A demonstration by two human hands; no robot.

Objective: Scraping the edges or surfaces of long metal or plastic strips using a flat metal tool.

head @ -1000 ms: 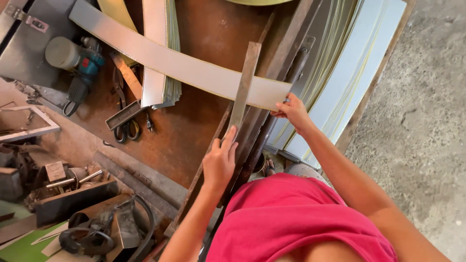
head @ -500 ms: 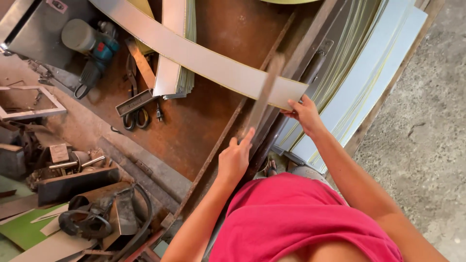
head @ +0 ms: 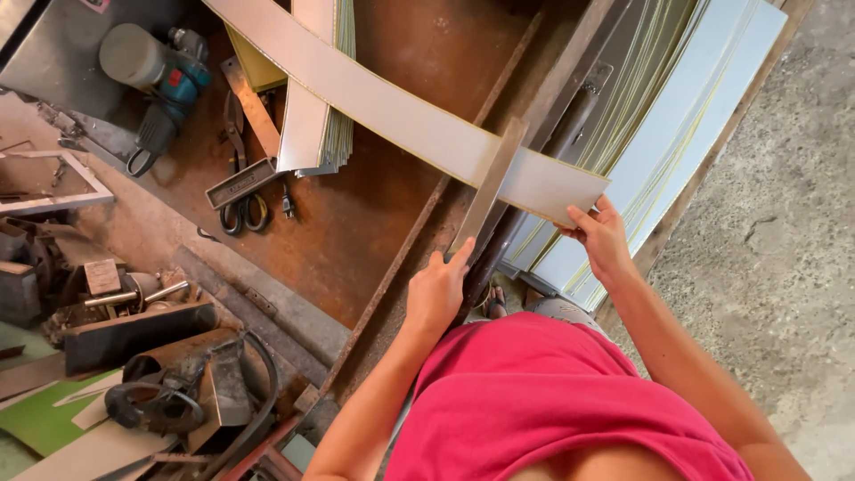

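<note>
**Desk:** What is in the hands?

**Photographer:** A long white strip [head: 392, 111] of thin sheet, pale and glossy with a yellowish line along its edge, crosses the rusty workbench [head: 392, 205] from 11 o'clock down to 3 o'clock. Its near end is cut square. The right hand [head: 604, 239], at 3 o'clock, has thumb and fingers closed on that end. The left hand [head: 438, 289], near centre, grips the lower end of a flat grey metal bar [head: 488, 189], which lies across the strip close to the held end, slanting toward 1 o'clock.

**Desk:** And around it?

**Photographer:** At 12 o'clock the strip passes over a stack of similar white strips [head: 312, 89]. A teal power tool [head: 165, 76] lies at 10 o'clock, and tin snips [head: 239, 183] rest just left of the stack. More pale sheets [head: 677, 116] lean off the bench's far edge at 2 o'clock, above a concrete floor [head: 784, 249]. Dark scrap metal [head: 142, 356] crowds 8 o'clock. The person's pink top [head: 552, 410] fills 6 o'clock.
</note>
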